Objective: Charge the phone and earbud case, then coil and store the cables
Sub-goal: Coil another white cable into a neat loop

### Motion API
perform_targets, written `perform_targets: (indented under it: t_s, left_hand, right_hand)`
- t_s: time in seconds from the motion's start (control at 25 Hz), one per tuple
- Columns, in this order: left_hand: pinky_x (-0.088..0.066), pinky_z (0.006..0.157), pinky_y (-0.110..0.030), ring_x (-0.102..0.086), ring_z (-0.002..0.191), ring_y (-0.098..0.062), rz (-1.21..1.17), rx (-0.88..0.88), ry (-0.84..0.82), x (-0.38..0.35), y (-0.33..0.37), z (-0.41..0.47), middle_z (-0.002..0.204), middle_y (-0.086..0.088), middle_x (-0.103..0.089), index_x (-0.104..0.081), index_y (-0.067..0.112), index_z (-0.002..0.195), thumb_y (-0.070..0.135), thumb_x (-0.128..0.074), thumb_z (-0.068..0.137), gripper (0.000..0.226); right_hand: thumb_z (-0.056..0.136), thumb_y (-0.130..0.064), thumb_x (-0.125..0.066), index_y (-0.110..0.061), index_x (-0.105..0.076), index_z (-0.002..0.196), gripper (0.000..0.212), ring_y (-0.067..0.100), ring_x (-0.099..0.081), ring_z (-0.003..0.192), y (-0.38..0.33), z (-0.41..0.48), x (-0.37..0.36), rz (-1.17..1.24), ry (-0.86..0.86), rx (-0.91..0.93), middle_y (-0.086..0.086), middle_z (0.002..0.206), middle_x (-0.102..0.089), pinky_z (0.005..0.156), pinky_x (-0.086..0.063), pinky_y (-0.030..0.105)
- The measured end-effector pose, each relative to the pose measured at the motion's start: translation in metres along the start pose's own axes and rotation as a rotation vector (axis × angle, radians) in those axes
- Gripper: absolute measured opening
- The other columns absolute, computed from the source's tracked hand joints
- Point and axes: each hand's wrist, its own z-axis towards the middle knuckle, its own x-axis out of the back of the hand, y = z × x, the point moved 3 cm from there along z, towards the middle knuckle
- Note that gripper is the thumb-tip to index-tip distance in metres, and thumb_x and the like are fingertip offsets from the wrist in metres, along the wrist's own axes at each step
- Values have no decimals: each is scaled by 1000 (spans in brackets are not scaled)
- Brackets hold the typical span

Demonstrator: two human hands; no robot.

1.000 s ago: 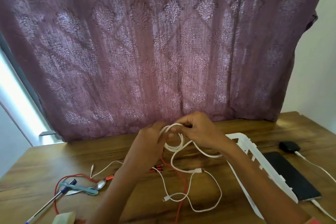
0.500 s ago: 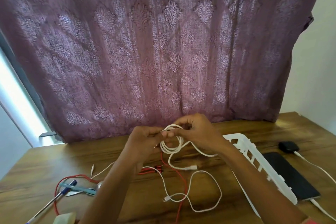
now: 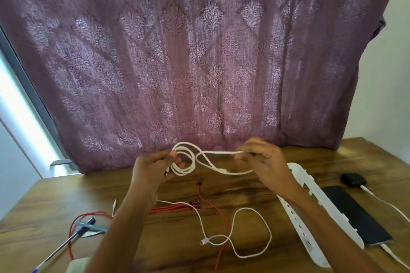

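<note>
Before a purple curtain (image 3: pixel 199 51), over the table's (image 3: pixel 55 201) far edge, the left hand (image 3: pixel 153 166) pinches the coiled cable (image 3: pixel 184 162); the right hand (image 3: pixel 264 162) grips its tail. New loops should lie equal and untwisted.

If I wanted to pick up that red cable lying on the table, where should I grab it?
Probably the red cable at its bundle of short branches. That is its thickest part, and it lies flat and in the open. Come straight down from above and pinch across the bundle with your fingers, keeping left of the thin white cable that crosses it nearby.
</note>
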Motion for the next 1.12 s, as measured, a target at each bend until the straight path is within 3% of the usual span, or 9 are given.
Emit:
perform_targets:
  t_s: [0.12,0.28,0.48,0.6,0.68,0.72,0.84,0.96,1.12]
  left_hand:
    - [-55,72,-34,-69,69,-16,-45,26,44,10,-4,7,79,-13,-71,-70,4,85,9,-61,87,10]
    - [-58,60,-27,-69,65,-13,-114,77,39,18,-9,10,74,-9,-71,-68,2,84,8,-60,87,10]
    - [-58,68,-29,-70,65,-10,-149,107,-21,5,-11,4,75,-8,-70,-67,2,87,7,-57,88,11]
    - [-57,72,-32,-70,68,-11,-172,116,-52,-9,-10,-2,74,-6,-71,-67,3,88,8,-57,88,11]
    - [-58,71,-31,-70,68,-12,-187,116,-68,-16,-9,-5,75,-7,-70,-67,3,89,7,-57,88,11]
    - [-59,70,-30,-70,68,-11,-191,112,-77,-19,-8,-7,75,-7,-70,-68,4,88,7,-57,88,11]
    - [-58,63,-27,-70,66,-11,-194,100,-107,-27,-6,-11,73,-6,-70,-68,5,86,7,-56,88,12]
    - [-54,54,-22,-69,65,-10,-208,94,-147,-36,-3,-15,71,-6,-70,-69,3,87,7,-56,89,13]
    - [-55,55,-21,-68,63,-7,-240,105,-231,-43,3,-20,68,-2,-71,-68,6,84,5,-54,89,16]
  right_hand:
    - [84,-11,-58,-17,-70,84,14,10,-64,70,6,-10,6,406,227,-282,-1,70,-69,71,-51,18]
    - [96,-13,-41,-7,-55,87,18,16,-68,64,33,-24,12,915,482,-640,7,69,-69,65,-58,32]
    - [98,-11,-43,2,-56,92,19,21,-70,61,59,-35,-13,804,411,-988,19,77,-67,54,-58,30]
    - [96,-19,-50,6,-58,106,28,20,-68,70,68,-42,-26,353,179,-1079,17,90,-66,59,-57,28]
    - [93,-33,-53,0,-58,114,39,22,-62,90,59,-38,-29,-236,-15,-955,14,107,-64,77,-51,33]
    - [92,-39,-51,-5,-57,119,44,24,-59,102,48,-32,-30,-394,-5,-806,13,115,-61,86,-47,34]
    - [89,-41,-49,-13,-65,111,39,6,-58,94,-1,-16,-30,-209,294,-395,4,103,-61,81,-44,15]
    - [86,-32,-62,-13,-70,105,28,6,-54,75,-39,-4,-36,-301,303,-72,-1,83,-57,65,-40,6]
    - [86,-16,-65,-13,-72,102,18,5,-57,77,-29,2,-40,-347,239,-87,-2,86,-65,69,-46,13]
